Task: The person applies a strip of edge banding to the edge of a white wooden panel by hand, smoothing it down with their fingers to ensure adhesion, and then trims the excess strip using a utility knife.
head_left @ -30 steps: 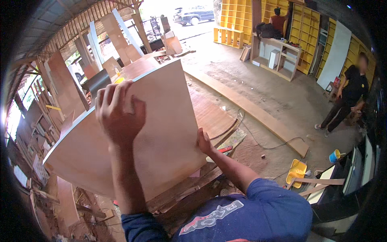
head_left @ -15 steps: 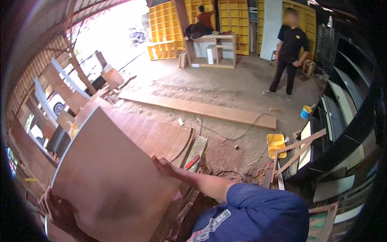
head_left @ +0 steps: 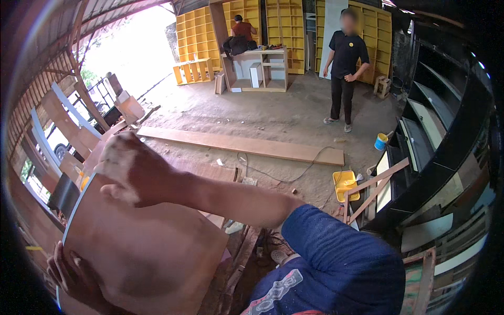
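Note:
A large brown wooden panel [head_left: 152, 252] with a pale edge stands tilted in front of me, filling the lower left. My left hand [head_left: 76, 278] is closed on its near left edge, fingers lying along the rim. My right hand [head_left: 134, 170] is at the far upper corner, its arm stretched across the panel. Its fingers are curled over the edge and slightly blurred, and the hand hides that corner. Behind the panel, part of another wooden sheet [head_left: 207, 170] shows.
A long plank [head_left: 241, 145] lies on the dirt floor, with a cable across its right end. A yellow tray [head_left: 345, 184], a paint can [head_left: 381, 141] and black shelving [head_left: 441, 131] are at right. One person [head_left: 346, 68] stands ahead; another works behind a wooden cabinet [head_left: 257, 71].
My right hand has left the panel's right edge and moved left to its far upper corner. The left hand stays on the near left edge. The view has shifted slightly right.

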Available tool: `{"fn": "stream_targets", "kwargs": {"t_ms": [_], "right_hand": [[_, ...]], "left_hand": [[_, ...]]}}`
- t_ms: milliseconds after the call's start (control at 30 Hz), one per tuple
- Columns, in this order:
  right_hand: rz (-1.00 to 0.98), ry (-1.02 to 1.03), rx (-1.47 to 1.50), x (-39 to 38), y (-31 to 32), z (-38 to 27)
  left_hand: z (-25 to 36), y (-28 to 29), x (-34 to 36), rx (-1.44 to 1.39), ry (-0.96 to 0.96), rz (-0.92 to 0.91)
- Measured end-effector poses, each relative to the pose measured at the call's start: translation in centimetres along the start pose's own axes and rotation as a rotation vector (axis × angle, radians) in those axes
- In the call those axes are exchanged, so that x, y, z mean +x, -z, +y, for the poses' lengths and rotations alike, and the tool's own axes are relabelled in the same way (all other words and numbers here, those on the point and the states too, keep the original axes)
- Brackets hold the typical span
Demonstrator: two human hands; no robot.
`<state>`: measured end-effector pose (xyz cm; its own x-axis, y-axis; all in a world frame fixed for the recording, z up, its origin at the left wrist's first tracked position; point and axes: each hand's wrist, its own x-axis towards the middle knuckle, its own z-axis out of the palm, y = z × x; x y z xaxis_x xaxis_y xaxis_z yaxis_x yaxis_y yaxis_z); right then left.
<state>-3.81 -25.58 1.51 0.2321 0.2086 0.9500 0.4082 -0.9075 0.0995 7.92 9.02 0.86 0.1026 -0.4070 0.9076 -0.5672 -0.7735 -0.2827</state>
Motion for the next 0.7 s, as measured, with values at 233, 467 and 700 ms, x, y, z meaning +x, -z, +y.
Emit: {"fn": "stream_targets", "kwargs": {"t_ms": [233, 467, 700], "right_hand": [[-0.054, -0.037, 0.083, 2.7, -3.6, -3.4], [-0.036, 0.029, 0.076, 3.7, -6.7, -5.9], [-0.088, 0.089, 0.153, 5.0, -9.4, -9.1]], "left_hand": [[0.0, 0.3, -0.2, 0.005, -0.031, 0.031], [0.5, -0.1, 0.1, 0.032, -0.037, 0.081], [0.0, -1.0, -0.3, 0.049, -0.004, 0.069]]}}
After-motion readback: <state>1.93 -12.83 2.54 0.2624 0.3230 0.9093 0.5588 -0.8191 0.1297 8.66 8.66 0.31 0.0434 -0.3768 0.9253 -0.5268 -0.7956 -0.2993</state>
